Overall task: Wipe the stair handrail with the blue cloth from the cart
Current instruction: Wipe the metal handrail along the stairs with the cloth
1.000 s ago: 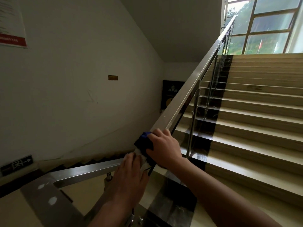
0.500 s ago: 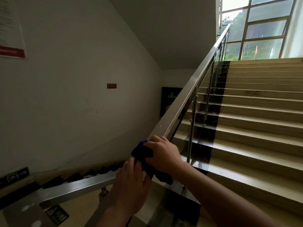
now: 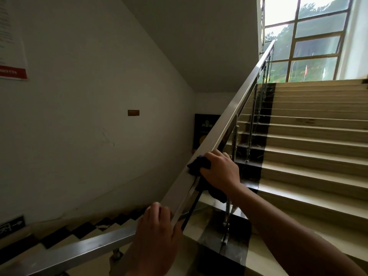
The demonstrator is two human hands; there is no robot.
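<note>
Much of the dark blue cloth (image 3: 199,163) is hidden: a bunched corner shows at the left of the right hand (image 3: 220,172), and a darker fold hangs below the wrist on the near side, its outline hard to separate from the shadow behind. The right hand's fingers curl down over the cloth and close it against the top of the flat brushed stainless-steel handrail (image 3: 227,124), where the rail climbs to the far right. The thumb is out of sight, so how far the grip wraps underneath cannot be told.

The left hand (image 3: 157,236) sits lower and nearer, at the bend where the sloping rail meets a more level run going off to the near left. Its fingers curve over the rail's edge with nothing else in them; the palm side is hidden. Both forearms are cut off by the lower edge of the frame.

Above the cloth the rail runs bare to the top landing by the large gridded window (image 3: 310,40). Slim polished metal posts (image 3: 252,124) carry clear glass panels beneath it. To the right rise smooth beige stone steps (image 3: 318,148) with a glossy black border strip. On the left, a plain white wall (image 3: 89,86) stands well apart from the rail, with a partly cropped paper notice (image 3: 11,42) whose text is unreadable.
</note>
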